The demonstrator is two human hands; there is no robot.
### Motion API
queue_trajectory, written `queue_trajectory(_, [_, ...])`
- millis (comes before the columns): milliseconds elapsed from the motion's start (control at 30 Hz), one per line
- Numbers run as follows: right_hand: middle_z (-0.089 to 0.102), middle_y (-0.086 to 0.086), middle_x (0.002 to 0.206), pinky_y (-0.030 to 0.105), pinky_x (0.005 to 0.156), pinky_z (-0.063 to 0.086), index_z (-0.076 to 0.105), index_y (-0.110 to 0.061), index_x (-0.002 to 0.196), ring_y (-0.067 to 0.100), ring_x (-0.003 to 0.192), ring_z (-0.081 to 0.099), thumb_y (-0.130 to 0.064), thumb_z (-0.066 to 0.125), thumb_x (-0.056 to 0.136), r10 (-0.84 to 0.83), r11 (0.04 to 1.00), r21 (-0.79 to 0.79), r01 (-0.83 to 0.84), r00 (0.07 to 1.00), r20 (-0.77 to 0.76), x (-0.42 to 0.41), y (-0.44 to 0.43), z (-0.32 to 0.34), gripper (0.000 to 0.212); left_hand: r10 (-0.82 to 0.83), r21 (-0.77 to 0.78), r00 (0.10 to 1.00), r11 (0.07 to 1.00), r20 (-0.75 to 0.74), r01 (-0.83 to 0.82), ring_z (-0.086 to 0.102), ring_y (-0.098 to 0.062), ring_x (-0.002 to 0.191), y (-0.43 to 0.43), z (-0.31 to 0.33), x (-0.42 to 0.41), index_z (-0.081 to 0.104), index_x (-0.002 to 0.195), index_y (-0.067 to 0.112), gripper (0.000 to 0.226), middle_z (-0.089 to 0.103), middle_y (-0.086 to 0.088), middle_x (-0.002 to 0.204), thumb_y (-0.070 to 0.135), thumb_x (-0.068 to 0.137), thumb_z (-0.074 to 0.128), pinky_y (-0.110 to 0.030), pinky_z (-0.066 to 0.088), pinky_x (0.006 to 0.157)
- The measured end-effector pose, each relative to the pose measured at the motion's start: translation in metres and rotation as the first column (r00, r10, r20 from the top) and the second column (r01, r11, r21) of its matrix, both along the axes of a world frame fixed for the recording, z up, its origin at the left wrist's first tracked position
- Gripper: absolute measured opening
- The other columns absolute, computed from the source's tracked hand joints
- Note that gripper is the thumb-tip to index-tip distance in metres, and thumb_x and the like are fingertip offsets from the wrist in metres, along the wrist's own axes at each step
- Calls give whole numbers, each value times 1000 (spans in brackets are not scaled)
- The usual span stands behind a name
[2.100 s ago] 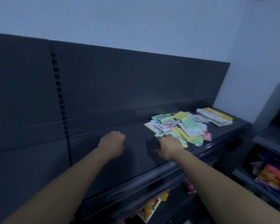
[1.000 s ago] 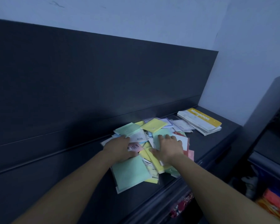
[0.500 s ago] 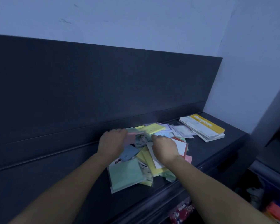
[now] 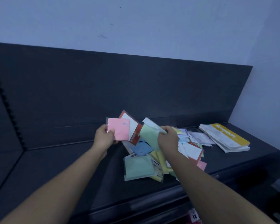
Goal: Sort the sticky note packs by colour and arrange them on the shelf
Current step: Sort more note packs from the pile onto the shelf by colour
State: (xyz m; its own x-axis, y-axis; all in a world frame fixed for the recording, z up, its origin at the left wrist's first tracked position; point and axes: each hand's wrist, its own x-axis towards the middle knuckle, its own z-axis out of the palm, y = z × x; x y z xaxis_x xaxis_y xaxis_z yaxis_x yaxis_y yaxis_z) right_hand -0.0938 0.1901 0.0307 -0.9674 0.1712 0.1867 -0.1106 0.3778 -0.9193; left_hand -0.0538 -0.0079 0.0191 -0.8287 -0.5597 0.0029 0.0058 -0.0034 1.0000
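Note:
A loose pile of sticky note packs (image 4: 153,160) in green, yellow, blue, pink and white lies on the dark shelf (image 4: 63,167). My left hand (image 4: 104,139) pinches a pink pack (image 4: 119,130) raised above the pile's left edge; a white pack with a red border (image 4: 132,126) stands up behind it. My right hand (image 4: 168,139) grips a light green pack (image 4: 149,136) lifted over the pile. A larger green pack (image 4: 138,167) lies flat at the pile's near side.
A stack of white booklets with a yellow cover (image 4: 225,137) lies at the shelf's right end. The dark back panel (image 4: 120,86) rises behind the shelf, with a slotted upright (image 4: 6,102) at the left. A lower shelf with goods (image 4: 194,218) shows below the front edge.
Both hands went from pressing into the pile to lifting packs out: the left now holds a pink pack up, the right a green one. The camera has tilted and shifted.

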Motion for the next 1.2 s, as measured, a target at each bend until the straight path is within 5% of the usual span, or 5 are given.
queue_trajectory(267, [58, 0, 83, 25, 54, 38, 59, -15, 85, 14, 70, 51, -2, 42, 83, 254, 948, -237, -213, 954, 159, 24, -55, -11, 21, 193, 85, 980, 977, 52, -197, 61, -32, 89, -43, -7, 60, 52, 112, 1, 16, 62, -17, 106, 6, 100, 43, -33, 55, 60])
queue_trajectory(500, [58, -1, 77, 26, 60, 40, 59, -14, 80, 18, 74, 53, -5, 54, 87, 454, 877, -258, -406, 876, 166, 54, -116, -18, 12, 271, 42, 959, 960, 87, -275, 62, -29, 79, -82, -9, 114, 54, 115, -4, 22, 63, -20, 105, 5, 99, 43, -28, 56, 50])
queue_trajectory(733, [67, 7, 89, 26, 63, 47, 58, -13, 79, 18, 77, 61, -9, 58, 92, 678, 731, -316, -605, 694, 243, 87, -171, -9, 14, 226, 105, 970, 966, 88, -235, 63, -27, 74, -128, -3, 169, 58, 100, 5, 15, 65, -15, 93, 9, 101, 44, -27, 59, 54])
queue_trajectory(1200, [64, 5, 88, 26, 65, 45, 60, -13, 85, 18, 76, 57, -8, 55, 91, 746, 665, -261, -700, 637, 193, 186, -330, 5, 10, 326, 191, 939, 920, 113, -343, 67, -25, 74, -260, 6, 290, 53, 110, 6, 13, 66, -13, 96, 11, 99, 48, -33, 58, 54])
